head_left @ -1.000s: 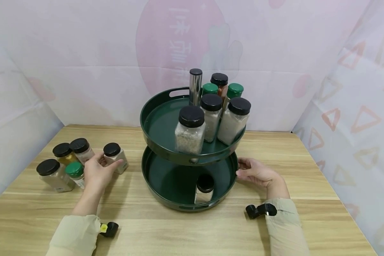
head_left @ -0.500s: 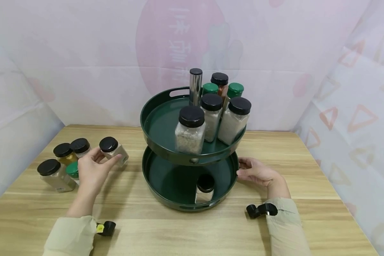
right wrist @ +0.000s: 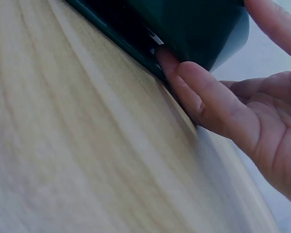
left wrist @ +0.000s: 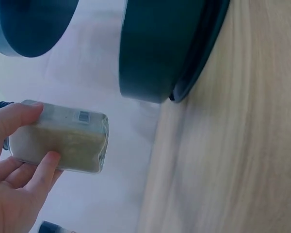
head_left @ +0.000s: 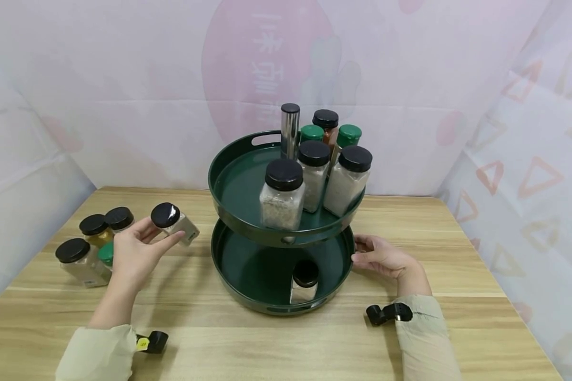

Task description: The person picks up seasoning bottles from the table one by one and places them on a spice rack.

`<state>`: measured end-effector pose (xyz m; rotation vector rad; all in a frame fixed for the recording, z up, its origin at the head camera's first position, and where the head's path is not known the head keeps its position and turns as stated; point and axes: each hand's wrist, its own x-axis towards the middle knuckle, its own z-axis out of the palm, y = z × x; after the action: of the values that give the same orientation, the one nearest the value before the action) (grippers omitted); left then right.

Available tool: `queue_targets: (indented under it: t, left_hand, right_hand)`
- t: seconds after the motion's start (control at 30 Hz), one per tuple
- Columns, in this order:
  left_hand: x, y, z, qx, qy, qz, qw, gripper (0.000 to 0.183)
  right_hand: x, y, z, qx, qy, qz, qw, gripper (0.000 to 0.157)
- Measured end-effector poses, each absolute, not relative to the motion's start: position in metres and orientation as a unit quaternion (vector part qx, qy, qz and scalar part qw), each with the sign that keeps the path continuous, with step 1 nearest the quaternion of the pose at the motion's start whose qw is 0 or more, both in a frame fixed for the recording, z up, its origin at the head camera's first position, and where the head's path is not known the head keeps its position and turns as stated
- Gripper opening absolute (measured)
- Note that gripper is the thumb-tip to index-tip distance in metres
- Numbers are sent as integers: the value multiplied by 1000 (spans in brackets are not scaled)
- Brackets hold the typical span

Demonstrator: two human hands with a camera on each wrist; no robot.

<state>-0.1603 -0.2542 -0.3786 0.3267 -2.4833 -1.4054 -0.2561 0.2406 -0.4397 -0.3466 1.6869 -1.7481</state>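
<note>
Along the left edge of the pale wooden bench [head_left: 276,344] stand four jars in a tight cluster: a square clear jar with a black cap and pale powder [head_left: 76,262], a black-capped jar of yellow powder [head_left: 94,229], a second black-capped clear jar [head_left: 119,218] and a small green-capped jar [head_left: 106,254] half hidden behind the hand. The left hand [head_left: 135,248] is raised just above the bench beside them; its grip pinches a square clear plastic spice jar with a black screw cap [head_left: 175,224], thumb on one flat side and fingers [left wrist: 44,171] on the other. That jar is tilted, cap toward the person, filled with pale greyish grains, with a barcode label on one face. It hangs in the air, with open bench between it and the dark green two-tier round plastic rack [head_left: 233,211].

The rack's upper tray is bare on its left half; six jars crowd its right half, four black-capped and two green-capped, beside the steel centre post [head_left: 289,132]. The lower tray holds one black-capped jar [head_left: 305,280] at its front, the rest of it free.

The right hand [head_left: 381,256] rests on the bench at the rack's right side, its grip loosely spread, fingertips [right wrist: 167,60] touching the lower tray's rim. Bare bench lies to the right and in front.
</note>
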Motion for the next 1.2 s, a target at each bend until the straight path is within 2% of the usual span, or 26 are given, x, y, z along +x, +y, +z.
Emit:
queue_targets:
  t: [0.47, 0.9, 1.2]
  left_hand:
    - [-146, -235, -364, 4, -851, -504, 144, 52]
    - [-149, -207, -370, -62, -842, -528, 94, 53]
    - [-160, -183, -382, -107, -834, -539, 55, 45]
  right_hand:
    - [-257, 240, -440, -132, 649, -669, 337, 84]
    - [-256, 240, -439, -133, 653, -666, 336, 84]
    - [-258, 241, -441, -130, 652, -667, 338, 83]
